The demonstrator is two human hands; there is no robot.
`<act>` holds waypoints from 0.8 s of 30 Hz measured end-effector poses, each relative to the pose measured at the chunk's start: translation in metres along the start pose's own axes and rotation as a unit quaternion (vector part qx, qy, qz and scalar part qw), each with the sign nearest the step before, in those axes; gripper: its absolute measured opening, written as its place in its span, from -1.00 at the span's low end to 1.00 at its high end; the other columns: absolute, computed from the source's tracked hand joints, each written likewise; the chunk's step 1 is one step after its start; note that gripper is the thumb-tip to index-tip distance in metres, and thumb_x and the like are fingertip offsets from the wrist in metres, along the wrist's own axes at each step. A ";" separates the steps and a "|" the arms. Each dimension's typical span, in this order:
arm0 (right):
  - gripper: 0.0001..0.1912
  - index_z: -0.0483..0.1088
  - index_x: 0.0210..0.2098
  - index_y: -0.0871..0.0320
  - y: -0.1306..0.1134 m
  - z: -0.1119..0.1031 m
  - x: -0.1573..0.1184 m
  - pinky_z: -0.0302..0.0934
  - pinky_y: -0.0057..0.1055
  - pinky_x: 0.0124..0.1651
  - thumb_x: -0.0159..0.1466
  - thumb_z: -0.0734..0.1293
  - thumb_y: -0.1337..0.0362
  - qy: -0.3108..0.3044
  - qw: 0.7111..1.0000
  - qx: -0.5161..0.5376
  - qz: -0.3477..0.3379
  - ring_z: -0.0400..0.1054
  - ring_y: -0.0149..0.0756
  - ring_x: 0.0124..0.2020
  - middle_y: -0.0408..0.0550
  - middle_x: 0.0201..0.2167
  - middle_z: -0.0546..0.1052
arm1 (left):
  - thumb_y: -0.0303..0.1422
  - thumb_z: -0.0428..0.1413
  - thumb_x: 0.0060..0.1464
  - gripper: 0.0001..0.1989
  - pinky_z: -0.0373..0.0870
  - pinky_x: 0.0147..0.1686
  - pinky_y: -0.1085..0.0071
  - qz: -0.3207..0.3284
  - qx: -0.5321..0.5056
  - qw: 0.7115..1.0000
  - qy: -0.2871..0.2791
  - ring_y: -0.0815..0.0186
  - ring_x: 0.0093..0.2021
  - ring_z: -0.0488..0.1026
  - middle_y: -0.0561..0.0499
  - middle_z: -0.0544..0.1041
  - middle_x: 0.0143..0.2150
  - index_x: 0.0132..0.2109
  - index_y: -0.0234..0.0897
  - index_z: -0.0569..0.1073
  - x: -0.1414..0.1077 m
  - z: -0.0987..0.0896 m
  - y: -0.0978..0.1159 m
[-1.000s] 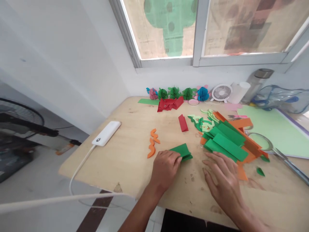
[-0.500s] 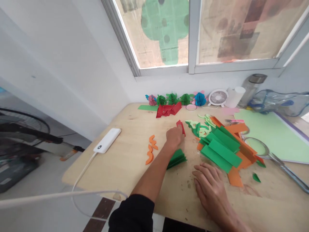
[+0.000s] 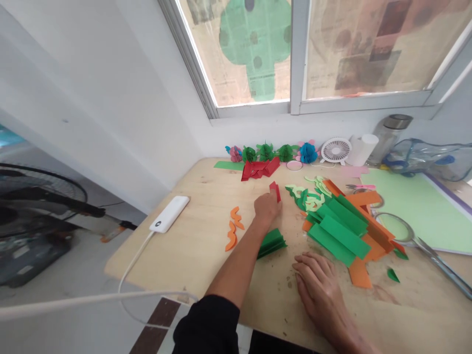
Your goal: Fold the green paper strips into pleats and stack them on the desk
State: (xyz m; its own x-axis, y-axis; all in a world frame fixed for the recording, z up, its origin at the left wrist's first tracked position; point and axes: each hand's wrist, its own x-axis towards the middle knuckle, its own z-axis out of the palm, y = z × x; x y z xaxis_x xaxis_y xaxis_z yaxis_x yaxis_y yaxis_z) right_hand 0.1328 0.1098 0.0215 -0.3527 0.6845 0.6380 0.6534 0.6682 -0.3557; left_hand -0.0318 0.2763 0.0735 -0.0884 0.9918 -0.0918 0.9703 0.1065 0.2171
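Observation:
My left hand (image 3: 266, 205) is closed on a small red folded paper strip (image 3: 275, 188) over the middle of the table; the lower part of the strip is hidden by the hand. Beneath my left wrist lies a pleated green paper piece (image 3: 273, 242), partly covered by the forearm. My right hand (image 3: 317, 280) rests palm down and empty on the wood, fingers loosely stretched out, just left of stacked green folded strips (image 3: 341, 228) and orange paper (image 3: 360, 273). More red folded paper (image 3: 260, 169) sits farther back.
Orange wavy cutouts (image 3: 231, 236) and a white power bank (image 3: 170, 214) with a cable lie to the left. Along the wall stand honeycomb paper figures (image 3: 266, 151), a small fan (image 3: 336, 149) and a bottle (image 3: 390, 135). Scissors (image 3: 440, 263) lie at right, beside green cutouts (image 3: 308, 196).
The view has shifted slightly. My left hand keeps its place by the red folded paper strip, which sits a little more upright. The right hand stays resting on the table.

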 end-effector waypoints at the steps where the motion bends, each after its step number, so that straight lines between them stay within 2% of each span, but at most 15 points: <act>1: -0.73 0.41 -0.13 0.07 0.000 0.000 0.000 0.34 -0.14 -0.03 0.25 0.22 0.45 0.000 1.000 0.002 0.001 0.44 -0.18 -0.06 -0.03 -0.14 0.56 | -0.18 0.08 0.21 -0.61 0.42 -0.07 0.21 -0.004 -0.004 1.000 0.001 0.16 -0.02 0.47 -0.16 0.50 -0.01 0.10 -0.30 0.37 0.001 -0.001 0.002; 4: -0.74 0.41 -0.14 0.07 0.000 -0.002 0.001 0.35 -0.15 -0.03 0.26 0.22 0.45 0.000 1.000 0.021 0.008 0.43 -0.19 -0.05 -0.03 -0.14 0.56 | -0.21 0.08 0.23 -0.66 0.45 -0.06 0.14 -0.019 -0.018 1.000 0.009 0.22 -0.05 0.46 -0.11 0.46 0.03 0.06 -0.30 0.39 0.001 -0.007 0.001; 7: -0.79 0.42 -0.17 0.06 0.000 -0.005 0.005 0.36 -0.17 -0.05 0.27 0.23 0.41 0.003 0.997 0.058 0.043 0.44 -0.20 -0.07 -0.03 -0.16 0.56 | -0.32 0.03 0.25 -0.78 0.43 -0.11 0.20 -0.035 -0.036 0.998 0.036 0.17 -0.09 0.50 -0.14 0.54 -0.11 -0.07 -0.34 0.47 -0.010 -0.021 -0.007; 10: -0.80 0.42 -0.12 0.05 -0.001 -0.007 0.017 0.37 -0.16 -0.03 0.31 0.22 0.31 0.015 0.982 0.127 0.139 0.44 -0.18 -0.05 0.00 -0.14 0.55 | -0.39 -0.04 0.24 -0.78 0.39 -0.18 0.31 -0.040 -0.068 0.994 0.076 0.17 -0.14 0.53 -0.12 0.59 -0.24 -0.19 -0.28 0.51 -0.039 -0.036 -0.015; 13: -0.73 0.39 -0.02 0.06 -0.003 -0.004 0.034 0.38 -0.17 -0.02 0.33 0.22 0.17 0.029 0.932 0.236 0.275 0.45 -0.19 -0.04 0.03 -0.05 0.54 | -0.39 -0.04 0.22 -0.81 0.37 -0.26 0.43 -0.026 -0.111 0.988 0.100 0.29 -0.27 0.54 0.01 0.59 -0.32 -0.25 -0.22 0.48 -0.083 -0.043 -0.017; 15: -0.63 0.33 0.06 0.07 -0.006 -0.001 0.045 0.39 -0.18 -0.05 0.31 0.24 0.10 0.051 0.877 0.333 0.342 0.48 -0.19 -0.08 0.07 0.00 0.52 | -0.38 -0.03 0.21 -0.83 0.37 -0.31 0.48 -0.002 -0.146 0.983 0.108 0.35 -0.37 0.51 0.06 0.57 -0.40 -0.28 -0.21 0.45 -0.113 -0.038 -0.016; 17: -0.51 0.24 0.16 0.07 -0.010 0.001 0.053 0.41 -0.20 -0.09 0.29 0.25 0.05 0.071 0.823 0.403 0.393 0.50 -0.21 -0.13 0.07 -0.01 0.53 | -0.40 -0.03 0.19 -0.83 0.39 -0.32 0.47 0.082 -0.234 0.956 0.159 0.37 -0.39 0.50 0.06 0.55 -0.41 -0.32 -0.22 0.44 -0.140 -0.028 -0.014; 19: -0.44 0.21 0.20 0.09 -0.014 0.002 0.058 0.42 -0.22 -0.14 0.27 0.27 0.03 0.081 0.791 0.427 0.430 0.51 -0.22 -0.19 0.03 -0.11 0.57 | -0.43 -0.04 0.18 -0.83 0.41 -0.30 0.46 0.134 -0.277 0.934 0.181 0.36 -0.36 0.50 0.03 0.56 -0.37 -0.30 -0.23 0.44 -0.161 -0.016 -0.014; 21: -0.43 0.25 0.16 0.13 -0.017 0.002 0.059 0.42 -0.25 -0.22 0.23 0.30 0.02 0.076 0.784 0.427 0.443 0.51 -0.22 -0.27 -0.03 -0.25 0.60 | -0.46 -0.04 0.16 -0.84 0.43 -0.27 0.45 0.157 -0.311 0.922 0.169 0.34 -0.31 0.52 0.00 0.58 -0.29 -0.30 -0.23 0.43 -0.175 -0.005 -0.013; 24: -0.53 0.36 0.03 0.15 -0.020 0.002 0.057 0.40 -0.30 -0.33 0.21 0.31 0.04 0.049 0.803 0.420 0.420 0.50 -0.23 -0.36 -0.06 -0.32 0.60 | -0.48 -0.02 0.12 -0.86 0.46 -0.24 0.43 0.160 -0.368 0.907 0.126 0.31 -0.22 0.53 -0.04 0.59 -0.20 -0.31 -0.23 0.42 -0.186 0.001 -0.013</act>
State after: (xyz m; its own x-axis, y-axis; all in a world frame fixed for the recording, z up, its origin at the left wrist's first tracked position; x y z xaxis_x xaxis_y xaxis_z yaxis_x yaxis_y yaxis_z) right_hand 0.0984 0.1360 0.0633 0.0574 0.9978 -0.0319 -0.0626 -0.0283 -0.9976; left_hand -0.0280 0.0901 0.0871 0.0327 0.9545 0.2964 0.5505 -0.2647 0.7918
